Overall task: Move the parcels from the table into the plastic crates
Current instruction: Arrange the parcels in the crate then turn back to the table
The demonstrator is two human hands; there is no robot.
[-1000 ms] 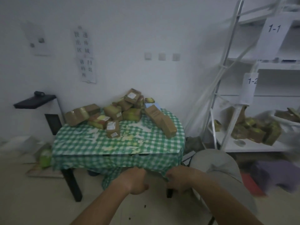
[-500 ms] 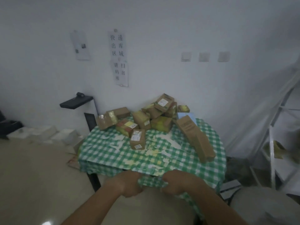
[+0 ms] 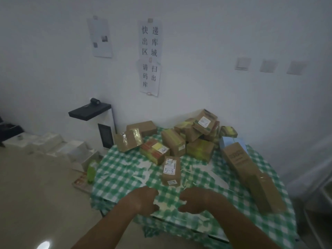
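Observation:
Several brown cardboard parcels lie on a table with a green-and-white checked cloth point(image 3: 118, 175). Most are piled at the back point(image 3: 199, 139). A small parcel labelled 5-3 point(image 3: 171, 170) lies nearest me, just beyond my hands. A long carton point(image 3: 251, 175) stretches along the right side. My left hand point(image 3: 142, 200) and my right hand point(image 3: 195, 202) hover side by side over the front of the table, fingers curled, with nothing seen in them. No plastic crate is in view.
A black device on a white stand point(image 3: 89, 112) stands against the wall, left of the table. A green bottle point(image 3: 91, 170) and flat white boxes point(image 3: 53, 142) sit on the floor at left. Paper notices point(image 3: 150, 56) hang on the wall.
The view has swung left and closer to the table; the shelving on the right has left the frame. My two curled hands now sit over the tabletop instead of before its edge.

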